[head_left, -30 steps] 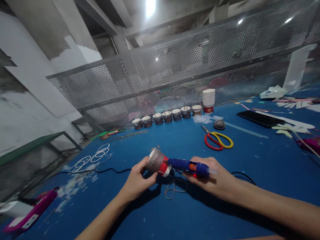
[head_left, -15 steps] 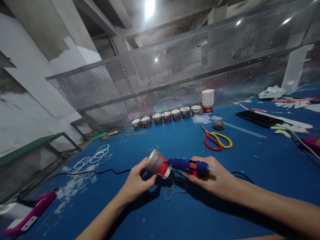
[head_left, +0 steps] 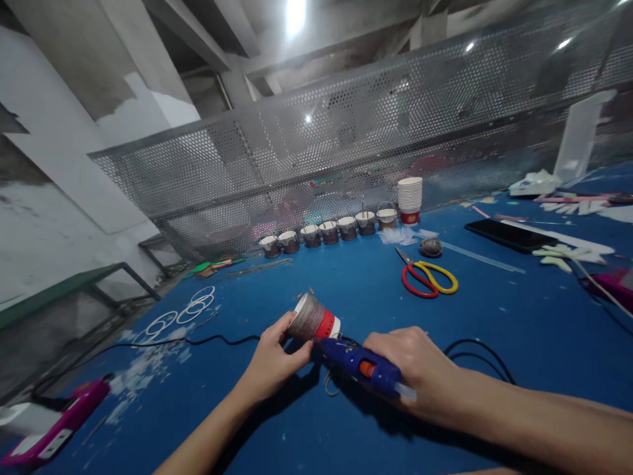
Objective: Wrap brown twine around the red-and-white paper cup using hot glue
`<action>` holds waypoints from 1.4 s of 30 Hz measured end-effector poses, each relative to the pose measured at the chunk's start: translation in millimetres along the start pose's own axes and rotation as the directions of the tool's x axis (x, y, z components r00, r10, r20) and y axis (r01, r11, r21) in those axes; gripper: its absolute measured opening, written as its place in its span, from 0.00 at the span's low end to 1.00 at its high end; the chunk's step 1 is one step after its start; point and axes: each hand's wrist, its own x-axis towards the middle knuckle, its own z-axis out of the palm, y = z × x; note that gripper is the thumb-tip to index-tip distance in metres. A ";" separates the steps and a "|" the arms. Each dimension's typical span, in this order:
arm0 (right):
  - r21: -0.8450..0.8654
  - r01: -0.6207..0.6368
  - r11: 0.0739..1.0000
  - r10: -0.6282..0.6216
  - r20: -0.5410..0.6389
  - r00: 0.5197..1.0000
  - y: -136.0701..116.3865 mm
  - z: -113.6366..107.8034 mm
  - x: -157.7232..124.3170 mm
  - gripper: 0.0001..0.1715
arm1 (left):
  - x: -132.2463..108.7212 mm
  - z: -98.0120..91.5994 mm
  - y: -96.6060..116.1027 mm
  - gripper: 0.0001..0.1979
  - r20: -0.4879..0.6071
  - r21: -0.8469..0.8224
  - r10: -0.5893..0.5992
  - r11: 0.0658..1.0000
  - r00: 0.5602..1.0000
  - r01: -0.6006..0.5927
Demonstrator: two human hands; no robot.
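My left hand (head_left: 277, 353) is closed around a paper cup (head_left: 309, 318), tilted on its side with its mouth toward the upper left. Grey cord winds round the cup's upper part; a red band and white base show at the other end. In my right hand (head_left: 413, 366) is a blue hot glue gun (head_left: 363, 363), a clear glue stick poking from its back. The gun's nozzle is close to the cup's lower side, by my left thumb; whether it touches I cannot tell. A loop of loose cord (head_left: 332, 382) hangs below, partly hidden by the gun.
Scissors (head_left: 426, 277) with red and yellow handles lie beyond my right hand, near a grey cord ball (head_left: 430, 247). Several wrapped cups (head_left: 347, 229) line the back beside a cup stack (head_left: 410, 201). A phone (head_left: 509, 235) is at right, white rings (head_left: 195, 307) and a magenta power strip (head_left: 62, 422) at left.
The glue gun has moved down and left, its nozzle passing from the cup's right side to its lower edge. My left hand and the cup have barely moved.
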 end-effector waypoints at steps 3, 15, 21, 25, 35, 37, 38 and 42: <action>-0.011 0.017 1.000 -0.017 -0.006 1.000 2.1 -0.7 -0.5 0.10 | -0.1 -0.2 1.3 0.09 -0.007 -0.009 -0.003 1.000 1.000 0.003; 0.470 -0.344 0.813 0.342 0.092 0.935 5.9 -17.9 12.3 0.14 | -0.4 -6.9 -11.4 0.13 0.062 -0.047 0.063 0.997 0.996 -0.060; 0.628 -0.402 0.666 0.387 0.170 0.906 5.5 -30.7 22.9 0.12 | -1.3 -8.5 -14.4 0.15 0.080 -0.066 0.098 0.994 0.992 -0.093; 0.625 -0.392 0.675 0.372 0.171 0.913 5.6 -34.9 24.9 0.14 | -1.8 -8.4 -15.2 0.12 0.091 -0.058 0.097 0.994 0.991 -0.092; 0.594 -0.445 0.670 0.412 0.202 0.889 8.2 -33.4 22.9 0.14 | -0.6 -9.7 -17.7 0.13 0.121 -0.100 0.099 0.991 0.988 -0.087; 0.597 -0.492 0.633 0.456 0.226 0.861 14.0 -31.6 23.4 0.12 | -1.0 -10.9 -17.0 0.14 0.116 -0.120 0.089 0.990 0.989 -0.075; 0.602 -0.533 0.595 0.488 0.256 0.834 16.9 -30.9 23.8 0.13 | -1.1 -11.5 -16.3 0.15 0.115 -0.128 0.078 0.990 0.990 -0.063; 0.551 -0.660 0.510 0.595 0.329 0.734 28.0 -28.1 26.9 0.21 | -0.1 -12.7 -11.3 0.16 0.099 -0.156 0.025 0.988 0.995 -0.009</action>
